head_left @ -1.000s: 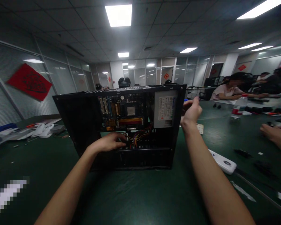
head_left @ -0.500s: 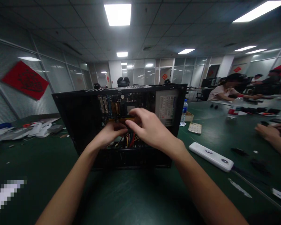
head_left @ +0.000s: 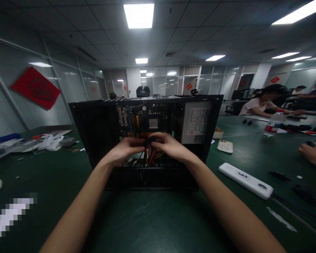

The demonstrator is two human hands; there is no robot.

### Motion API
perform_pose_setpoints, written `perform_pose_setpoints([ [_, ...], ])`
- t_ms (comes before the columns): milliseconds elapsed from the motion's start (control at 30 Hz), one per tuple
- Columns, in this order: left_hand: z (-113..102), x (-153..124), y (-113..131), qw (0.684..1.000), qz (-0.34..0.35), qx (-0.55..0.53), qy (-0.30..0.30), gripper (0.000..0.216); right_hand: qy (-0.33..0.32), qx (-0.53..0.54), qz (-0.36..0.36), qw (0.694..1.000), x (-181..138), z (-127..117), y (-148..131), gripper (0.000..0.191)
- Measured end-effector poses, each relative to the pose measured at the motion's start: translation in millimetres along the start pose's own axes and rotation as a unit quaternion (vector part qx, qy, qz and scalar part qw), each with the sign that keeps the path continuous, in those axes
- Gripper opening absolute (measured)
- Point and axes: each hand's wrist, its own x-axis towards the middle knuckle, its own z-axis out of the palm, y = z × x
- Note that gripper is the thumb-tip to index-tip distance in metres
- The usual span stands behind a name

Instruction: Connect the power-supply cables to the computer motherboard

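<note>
We now see two bare hands meet in the middle of the frame, inside a big black metal computer case (head_left: 151,180) standing open on the dark green table (head_left: 152,221). A second ago the right hand (head_left: 170,146) was out past the side of the case; now it has come in and pinches the dark top end of a bundle of thin red, yellow and black wires (head_left: 150,158). The left hand (head_left: 124,151) was in the case already; its finger and thumb make a narrow gap beside the wires, but we cannot tell if it grips them too. So both hands are now busy at one spot, with the wires running down between them. Just above them is a dark flat circuit board (head_left: 162,115) with white and gold slots, and right of that a boxy silver metal power unit (head_left: 189,109) with a paper label. At lower right of the frame, a long white plastic bar (head_left: 244,180) lies well apart from the case.
</note>
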Motion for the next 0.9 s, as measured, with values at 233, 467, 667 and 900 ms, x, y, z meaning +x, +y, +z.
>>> perform_pose_setpoints([
  [233,-1,4,-8,0.997,-0.006,-0.039,0.06,0.035,0.005,0.005,-0.007,1.0,2,0,5,0.028],
  [467,7,7,-9,0.988,-0.005,-0.136,0.073,0.038,0.014,0.017,-0.003,1.0,0,-2,4,0.028],
  [667,6,7,-11,0.979,-0.022,-0.179,0.093,0.04,0.008,0.008,-0.015,1.0,1,-2,8,0.029],
  [900,11,10,-14,0.972,-0.027,-0.218,0.083,0.038,0.021,-0.001,-0.028,0.999,2,1,9,0.024],
])
